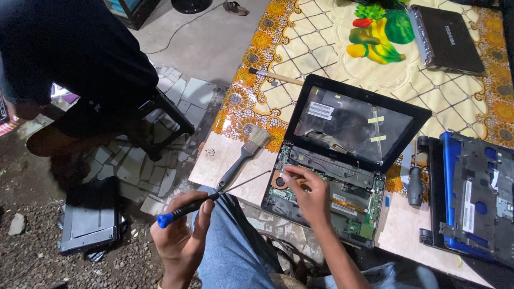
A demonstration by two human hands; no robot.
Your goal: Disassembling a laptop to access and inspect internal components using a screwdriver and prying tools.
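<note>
Left hand (pixel 182 235): grip closed around a blue-handled screwdriver (pixel 206 202), held off the counter (pixel 225 160), left of the laptop (pixel 342 160).
Right hand (pixel 308 195): fingertips pinch something small on the laptop's bare circuit board.
Doing it well: judging by the cramped board, pull gently and straight.
Brush (pixel 243 155): just left of the laptop.
Hard to see: the pinched part, hidden under the fingers.

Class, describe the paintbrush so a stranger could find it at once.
Start at the opened laptop on the table. Just left of it lies the paintbrush, by the floral cloth's edge. Its pale flat bristles and dark handle distinguish it from the blue-tipped screwdriver in the left hand.
</note>
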